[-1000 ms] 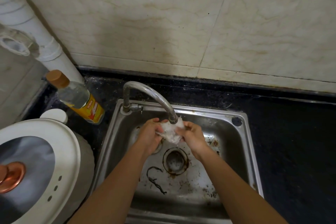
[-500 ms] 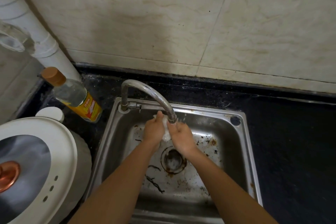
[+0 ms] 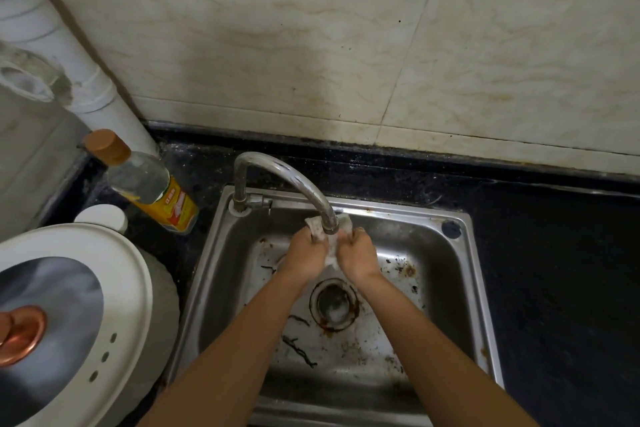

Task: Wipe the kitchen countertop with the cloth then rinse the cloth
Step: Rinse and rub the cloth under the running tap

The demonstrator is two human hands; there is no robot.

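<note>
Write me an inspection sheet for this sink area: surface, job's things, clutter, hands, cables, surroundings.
Surface: black countertop round a steel sink; rust round the drain, dark strands in the basin.
Job's things: white cloth bunched under the faucet spout.
Clutter: orange-labelled bottle left of the sink; white appliance lid at lower left.
Hands: left hand and right hand both grip the cloth.
Cables: nothing seen.
Surroundings: stained tiled wall behind; white pipe at upper left.

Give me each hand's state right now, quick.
Left hand: closed, gripping the cloth under the faucet.
Right hand: closed, gripping the same cloth.
</note>
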